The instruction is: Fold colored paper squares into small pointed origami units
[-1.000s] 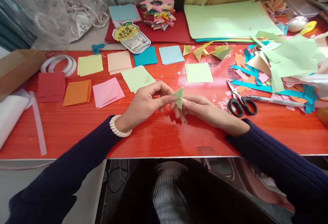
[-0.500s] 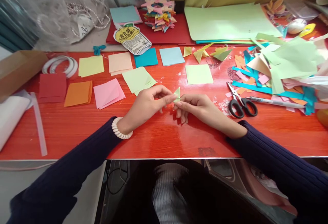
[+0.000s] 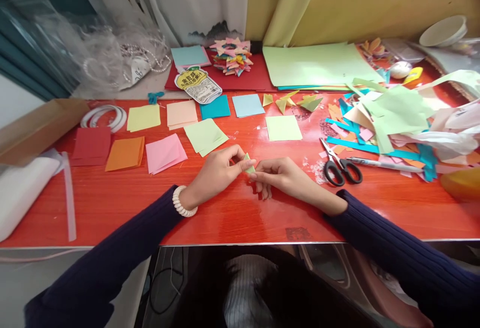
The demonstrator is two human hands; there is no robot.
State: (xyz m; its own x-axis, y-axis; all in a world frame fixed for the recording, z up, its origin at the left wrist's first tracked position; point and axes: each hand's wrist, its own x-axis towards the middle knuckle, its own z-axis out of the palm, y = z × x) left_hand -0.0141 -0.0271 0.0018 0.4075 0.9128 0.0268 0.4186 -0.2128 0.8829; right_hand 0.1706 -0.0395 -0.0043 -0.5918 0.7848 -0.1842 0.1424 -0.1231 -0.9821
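Note:
A small folded piece of light green paper [image 3: 248, 164] is pinched between both hands above the red table [image 3: 225, 223]. My left hand [image 3: 219, 174] grips its left side between thumb and index finger. On its lower right, the thumb and forefinger of my right hand [image 3: 287, 178] close on the same piece. Just behind my hands lie a fanned stack of green squares [image 3: 205, 135] and a single-looking pile of pale green squares [image 3: 284, 128].
Black-handled scissors [image 3: 339, 165] and a pen [image 3: 384, 164] lie right of my hands, before a heap of paper scraps [image 3: 399, 110]. Pink [image 3: 166, 154], orange [image 3: 125, 153] and red squares [image 3: 91, 145] lie left. Folded yellow pieces [image 3: 285, 102] sit behind.
The camera view has tilted up and shifted, so the table appears lower and more of the back wall shows. Both hands still pinch the green paper, which now looks tilted differently.

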